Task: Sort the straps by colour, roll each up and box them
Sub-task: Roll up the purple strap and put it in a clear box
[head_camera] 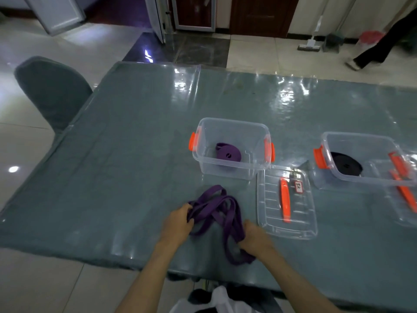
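Purple strap, loose tangle on table, gripped btwn both hands. Left hand curled round loops at tangle's left edge; right hand clutching strands at its near right. Beyond hands: clear box w/ rolled purple strap inside. Lid just right of right hand. Farther right, 2nd box w/ black roll.

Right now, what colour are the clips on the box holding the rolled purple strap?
Bright orange clips, one at each end of the clear box, seen in the head view.
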Demonstrator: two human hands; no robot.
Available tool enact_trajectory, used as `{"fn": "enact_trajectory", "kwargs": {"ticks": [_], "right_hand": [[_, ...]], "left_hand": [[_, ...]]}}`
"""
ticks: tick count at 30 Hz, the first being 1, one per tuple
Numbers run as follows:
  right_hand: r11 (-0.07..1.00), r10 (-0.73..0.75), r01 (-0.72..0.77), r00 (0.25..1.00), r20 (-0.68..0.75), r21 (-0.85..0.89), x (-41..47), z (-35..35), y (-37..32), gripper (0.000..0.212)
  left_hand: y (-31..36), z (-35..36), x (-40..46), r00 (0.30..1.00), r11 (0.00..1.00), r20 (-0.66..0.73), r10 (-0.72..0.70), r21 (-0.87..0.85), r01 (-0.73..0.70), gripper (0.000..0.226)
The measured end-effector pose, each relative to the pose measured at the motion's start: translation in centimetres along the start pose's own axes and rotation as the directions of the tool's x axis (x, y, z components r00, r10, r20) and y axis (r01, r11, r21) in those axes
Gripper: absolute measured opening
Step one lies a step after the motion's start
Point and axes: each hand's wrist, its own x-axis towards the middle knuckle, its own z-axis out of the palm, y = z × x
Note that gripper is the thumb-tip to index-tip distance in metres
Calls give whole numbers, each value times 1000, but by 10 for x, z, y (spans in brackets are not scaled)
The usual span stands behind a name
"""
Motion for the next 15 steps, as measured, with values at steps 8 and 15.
{"fn": "enact_trajectory", "kwargs": {"ticks": [8, 15], "right_hand": [[837, 57, 103, 960, -274, 538, -7, -28, 36, 25], [718, 59, 140, 964, -260, 681, -11, -23, 31, 18]], "left_hand": [[40, 3, -7, 978, 987, -144, 153, -36, -159, 32], [96, 66, -23, 884, 862, 457, -99, -404, 305, 36]]}}
